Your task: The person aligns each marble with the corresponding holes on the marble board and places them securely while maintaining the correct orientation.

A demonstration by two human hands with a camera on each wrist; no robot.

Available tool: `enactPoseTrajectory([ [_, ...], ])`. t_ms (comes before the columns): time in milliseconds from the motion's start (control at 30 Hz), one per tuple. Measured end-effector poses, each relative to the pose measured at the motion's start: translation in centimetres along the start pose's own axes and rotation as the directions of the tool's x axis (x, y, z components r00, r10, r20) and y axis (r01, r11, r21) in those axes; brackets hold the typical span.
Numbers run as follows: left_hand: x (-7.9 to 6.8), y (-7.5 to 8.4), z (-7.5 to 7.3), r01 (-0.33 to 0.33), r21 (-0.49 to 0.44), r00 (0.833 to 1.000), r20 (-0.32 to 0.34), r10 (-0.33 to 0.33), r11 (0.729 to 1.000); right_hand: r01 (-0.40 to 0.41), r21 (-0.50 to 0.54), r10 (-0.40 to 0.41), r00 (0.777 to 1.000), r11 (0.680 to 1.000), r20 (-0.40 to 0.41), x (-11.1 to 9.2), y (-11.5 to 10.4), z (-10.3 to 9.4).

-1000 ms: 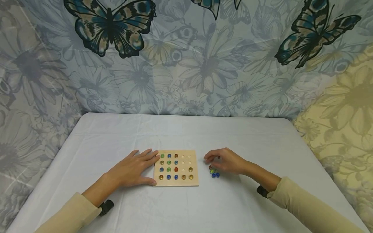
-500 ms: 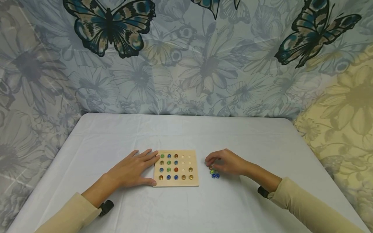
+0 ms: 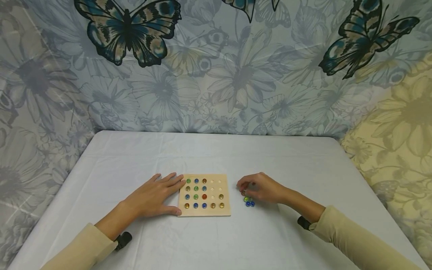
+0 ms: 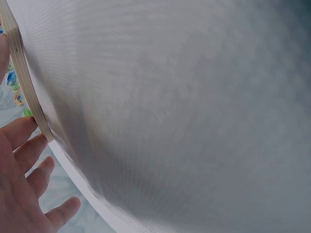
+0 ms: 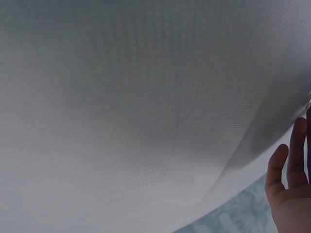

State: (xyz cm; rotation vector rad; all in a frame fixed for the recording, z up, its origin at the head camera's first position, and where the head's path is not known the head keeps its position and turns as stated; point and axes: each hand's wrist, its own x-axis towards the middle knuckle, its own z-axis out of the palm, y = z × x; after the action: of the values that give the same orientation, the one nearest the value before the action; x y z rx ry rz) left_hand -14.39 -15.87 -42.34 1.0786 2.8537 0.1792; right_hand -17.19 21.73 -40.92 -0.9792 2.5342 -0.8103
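Observation:
A square wooden board [image 3: 225, 187] with rows of round hollows lies on the white-covered table. Blue, green, amber and red glass marbles sit in many hollows; several at the upper right hold none. My left hand [image 3: 153, 195] rests along the board's left side, fingers spread, thumb at the near corner. In the left wrist view, fingertips of the left hand [image 4: 22, 179] touch the board's edge [image 4: 26, 82]. Right of the board, my right hand [image 3: 263, 187] pinches a brownish marble [image 3: 243, 192] in its curled fingertips. Below it lie loose blue marbles [image 3: 250, 204] and a yellow-green marble [image 3: 246, 199].
A white cloth covers the table [image 3: 202, 153]. Fabric printed with flowers and butterflies [image 3: 128, 30] hangs behind it, and yellow patterned fabric [image 3: 405, 116] hangs at the right. A strip of table separates the board from the loose marbles.
My right hand shifts slightly, and the brownish marble at its fingertips moves a little away from the loose ones. The left hand and the board stay in place.

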Motion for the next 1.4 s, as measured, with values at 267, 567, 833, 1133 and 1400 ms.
enactPoseTrajectory([
  [267, 0.0, 0.1, -0.1, 0.001, -0.005, 1.000, -0.002, -0.001, 1.000, 0.019, -0.009, -0.019, 0.999, 1.000, -0.031, 0.6, -0.4, 0.2],
  [567, 0.0, 0.1, -0.2, -0.004, -0.002, 1.000, 0.007, 0.004, 1.000, 0.047, -0.016, -0.047, 0.998, 0.999, -0.049, 1.9, -1.3, 0.5],
  [833, 0.0, 0.2, -0.4, 0.000, -0.003, 1.000, 0.013, 0.000, 1.000, 0.111, -0.014, -0.112, 0.991, 0.994, -0.069, 3.1, -2.7, 0.8],
  [1133, 0.0, 0.3, -0.5, 0.005, 0.008, 1.000, 0.022, -0.005, 1.000, 0.144, 0.029, -0.143, 0.989, 0.989, -0.043, 4.5, -4.0, 1.9],
  [1400, 0.0, 0.2, -0.4, 0.010, 0.011, 1.000, 0.027, -0.010, 1.000, 0.152, 0.095, -0.151, 0.988, 0.984, -0.019, 5.2, -4.7, 2.9],
])
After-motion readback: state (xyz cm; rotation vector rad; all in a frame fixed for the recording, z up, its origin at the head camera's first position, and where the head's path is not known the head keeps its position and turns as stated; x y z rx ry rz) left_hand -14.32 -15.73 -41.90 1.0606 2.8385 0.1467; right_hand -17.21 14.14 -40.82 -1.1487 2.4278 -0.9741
